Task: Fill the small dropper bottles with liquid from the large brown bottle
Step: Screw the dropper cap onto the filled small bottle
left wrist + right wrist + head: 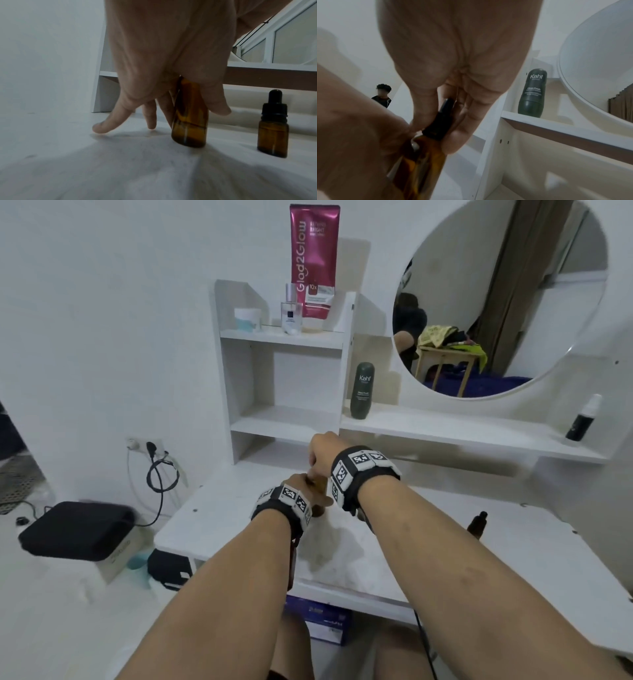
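My left hand [301,482] [192,112] holds a small amber dropper bottle [318,501] [188,132] upright by its body, thumb on one side and fingers behind, its base at the white table [239,522]. From above, my right hand [320,455] [441,119] pinches the bottle's black dropper cap [436,125], which sits on the neck. A second amber dropper bottle [478,523] [272,129], capped, stands on the table to the right. I see no larger brown bottle in any view.
A white shelf unit [284,337] rises just behind my hands, with a pink tube [313,261] and jars on top. A dark Kahf bottle [362,392] [532,94] and a black spray bottle [582,419] stand on the ledge under the round mirror [496,296].
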Tool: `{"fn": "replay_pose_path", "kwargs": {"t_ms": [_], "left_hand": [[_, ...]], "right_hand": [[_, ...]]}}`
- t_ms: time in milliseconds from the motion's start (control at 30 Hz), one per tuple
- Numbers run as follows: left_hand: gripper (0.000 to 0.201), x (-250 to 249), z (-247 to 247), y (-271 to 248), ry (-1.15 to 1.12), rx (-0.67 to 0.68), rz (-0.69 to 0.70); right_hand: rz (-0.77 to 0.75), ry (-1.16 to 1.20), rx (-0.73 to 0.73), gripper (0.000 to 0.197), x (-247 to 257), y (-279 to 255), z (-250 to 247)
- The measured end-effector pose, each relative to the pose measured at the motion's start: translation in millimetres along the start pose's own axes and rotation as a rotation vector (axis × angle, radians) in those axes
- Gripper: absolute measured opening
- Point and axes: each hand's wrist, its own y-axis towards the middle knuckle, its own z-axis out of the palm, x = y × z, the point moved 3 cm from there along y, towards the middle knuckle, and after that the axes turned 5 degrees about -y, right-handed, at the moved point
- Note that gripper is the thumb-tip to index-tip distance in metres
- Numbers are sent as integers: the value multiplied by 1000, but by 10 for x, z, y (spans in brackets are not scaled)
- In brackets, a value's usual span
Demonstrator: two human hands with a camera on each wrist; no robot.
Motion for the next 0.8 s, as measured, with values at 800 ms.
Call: {"fn": "replay_pose_path", "kwargs": {"t_ms": [800], "left_hand": [[48, 50, 10, 4, -82, 3, -76]], "right_hand": [[-11, -85, -52, 36, -18, -183, -100]]}}
